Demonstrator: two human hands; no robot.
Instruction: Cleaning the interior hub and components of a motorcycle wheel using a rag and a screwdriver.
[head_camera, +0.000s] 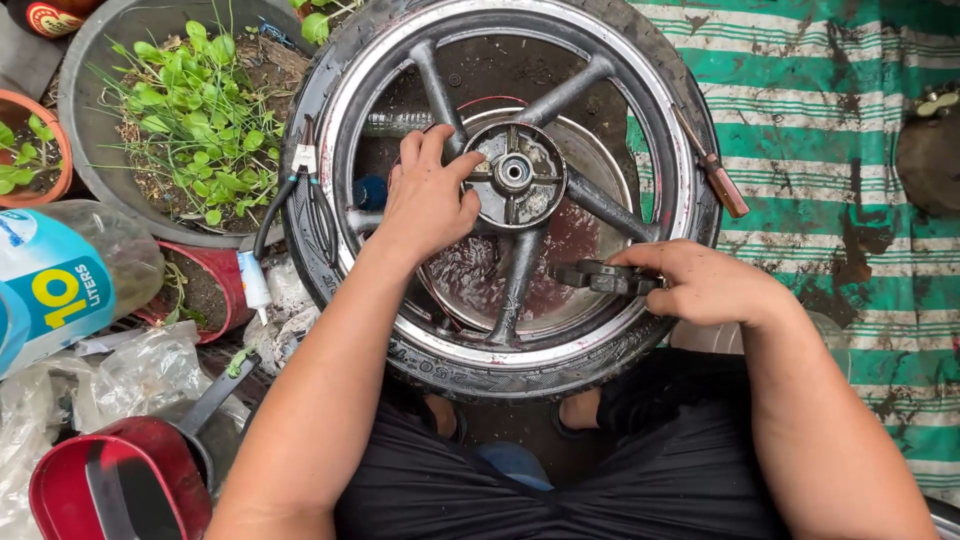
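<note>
**Wheel flat over a basin, both hands on it**

The wheel lies flat in the middle of the view, just past the person's knees, with its top edge cut off by the frame. It's a grey spoked rim with the tyre on. Through the spokes you can see reddish-brown water in a basin underneath, though most of the basin is hidden by the rim, so its shape is hard to make out.

The left hand sits on the spokes right beside the hub, fingers loosely curled, thumb and fingertips touching the hub's edge. It isn't closed around anything.

The right hand is at the rim's right side, fingers wrapped around a dark tool that points in toward the spokes. The fist covers the handle end, so I can't tell what kind of tool it is.

A rusty tool leans on the tyre's right edge. On the right is a muddy green striped mat. On the left are a pot of weeds, a water jug partly cut off, and a red mask at the bottom corner.
</note>
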